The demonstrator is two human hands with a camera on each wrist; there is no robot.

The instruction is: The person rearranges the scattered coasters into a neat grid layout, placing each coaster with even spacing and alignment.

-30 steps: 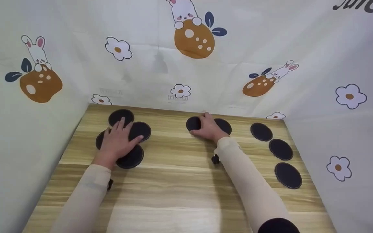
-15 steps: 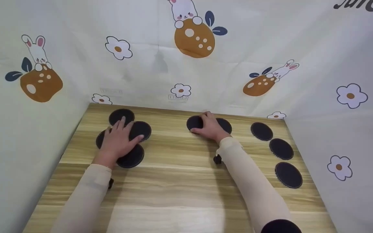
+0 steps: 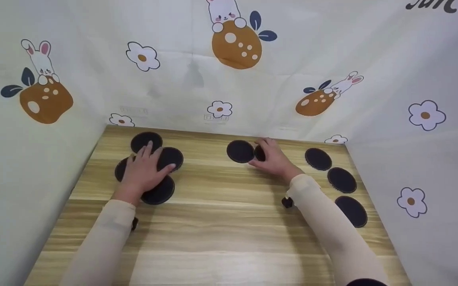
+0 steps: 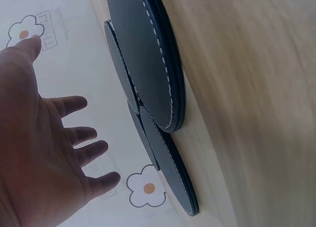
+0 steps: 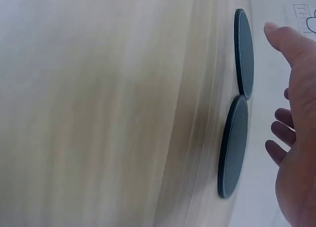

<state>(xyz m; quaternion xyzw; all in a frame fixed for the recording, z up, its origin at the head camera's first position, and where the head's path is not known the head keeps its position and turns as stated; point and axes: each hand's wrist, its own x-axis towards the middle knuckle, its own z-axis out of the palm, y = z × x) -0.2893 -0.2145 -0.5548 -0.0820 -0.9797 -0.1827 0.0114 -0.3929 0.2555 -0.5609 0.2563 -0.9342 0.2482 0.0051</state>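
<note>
My left hand (image 3: 142, 170) is spread over a cluster of several round black coasters at the table's far left. In the left wrist view its straight fingers stand apart from the stitched coasters (image 4: 143, 54), holding nothing. Farther right, my right hand (image 3: 275, 159) hovers over a black coaster (image 3: 260, 153) and partly hides it. Touching that coaster on its left is another coaster (image 3: 240, 151), fully visible. Seen from the right wrist, the thumb and fingers are clear of both coasters, the lower one (image 5: 233, 148) and the upper one (image 5: 244, 54).
Three more coasters, the back one (image 3: 318, 159), the middle one (image 3: 342, 180) and the front one (image 3: 352, 211), lie along the right side of the wooden table (image 3: 213, 234). The front one is partly covered by the right sleeve. A printed cloth (image 3: 177, 91) hangs around the back and sides.
My right hand has moved right, off the left coaster of the pair and over the right one. The left hand stays over its cluster. The head view has shifted slightly.
</note>
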